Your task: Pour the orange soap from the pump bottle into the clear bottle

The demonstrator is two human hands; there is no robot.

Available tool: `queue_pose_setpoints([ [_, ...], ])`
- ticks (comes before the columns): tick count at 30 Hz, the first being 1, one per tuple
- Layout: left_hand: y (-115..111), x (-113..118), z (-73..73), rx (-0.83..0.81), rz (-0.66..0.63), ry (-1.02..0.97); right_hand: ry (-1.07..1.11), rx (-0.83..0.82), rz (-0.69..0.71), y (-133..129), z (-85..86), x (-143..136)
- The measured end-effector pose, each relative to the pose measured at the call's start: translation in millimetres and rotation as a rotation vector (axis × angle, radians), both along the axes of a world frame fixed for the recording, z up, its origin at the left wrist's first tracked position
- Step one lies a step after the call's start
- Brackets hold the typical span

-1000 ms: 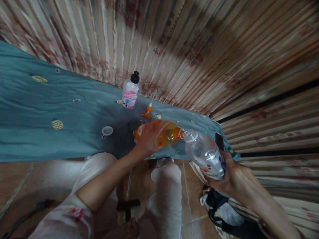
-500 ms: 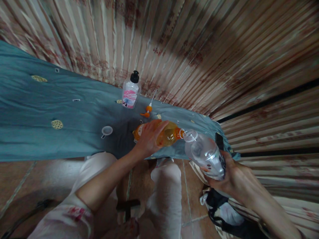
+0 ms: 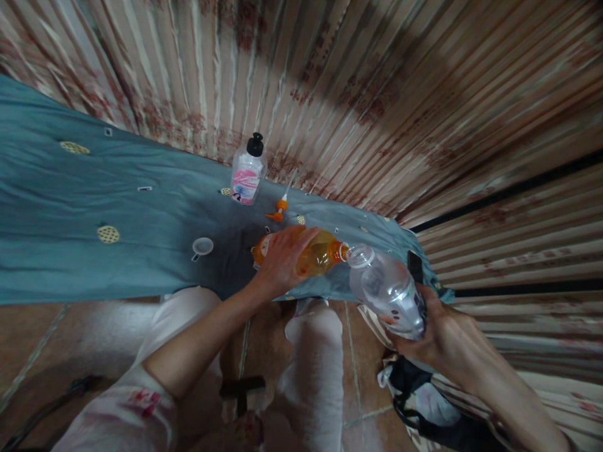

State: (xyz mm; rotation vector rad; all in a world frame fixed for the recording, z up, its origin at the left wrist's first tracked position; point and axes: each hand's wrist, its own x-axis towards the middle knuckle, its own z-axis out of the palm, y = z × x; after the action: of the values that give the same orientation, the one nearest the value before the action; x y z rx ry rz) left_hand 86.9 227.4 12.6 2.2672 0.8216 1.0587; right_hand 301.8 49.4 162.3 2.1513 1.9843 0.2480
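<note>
My left hand (image 3: 284, 258) is wrapped round an orange-yellow bottle (image 3: 321, 252), tilted on its side with its neck pointing right. That neck meets the open mouth of a clear plastic bottle (image 3: 384, 290), which leans toward it. Around the lower part of the clear bottle my right hand (image 3: 436, 326) is closed. Whether liquid passes between the two mouths I cannot tell. Behind my left hand an orange pump head (image 3: 279, 212) with a clear tube lies on the cloth. A clear bottle with a pink label and black cap (image 3: 247, 172) stands further back.
A teal cloth with pineapple prints (image 3: 155, 220) covers the surface. On it sits a small white cup-like piece (image 3: 202, 247) at left. A pleated curtain (image 3: 282, 75) hangs behind and to the right. A dark bag (image 3: 424, 402) lies on the tiled floor at lower right.
</note>
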Motion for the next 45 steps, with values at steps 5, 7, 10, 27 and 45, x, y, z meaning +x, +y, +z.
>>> queue_pose_setpoints([
  [5,-0.3,0.3,0.1,-0.002,0.01,0.0,0.015,0.005,-0.016,-0.4,-0.2,0.1],
  [7,-0.2,0.4,0.0,0.003,0.009,0.0,0.038,-0.002,-0.02,-0.1,-0.2,0.0],
  [10,0.0,0.5,-0.1,0.018,0.012,-0.007,0.039,-0.001,-0.033,1.0,0.2,-0.9],
  [27,-0.1,0.4,-0.9,0.004,0.007,0.002,-0.018,0.005,0.007,-1.6,0.0,0.8],
  [45,0.1,1.0,-0.8,0.025,0.009,-0.014,-0.011,0.005,-0.018,-0.5,0.7,-1.2],
])
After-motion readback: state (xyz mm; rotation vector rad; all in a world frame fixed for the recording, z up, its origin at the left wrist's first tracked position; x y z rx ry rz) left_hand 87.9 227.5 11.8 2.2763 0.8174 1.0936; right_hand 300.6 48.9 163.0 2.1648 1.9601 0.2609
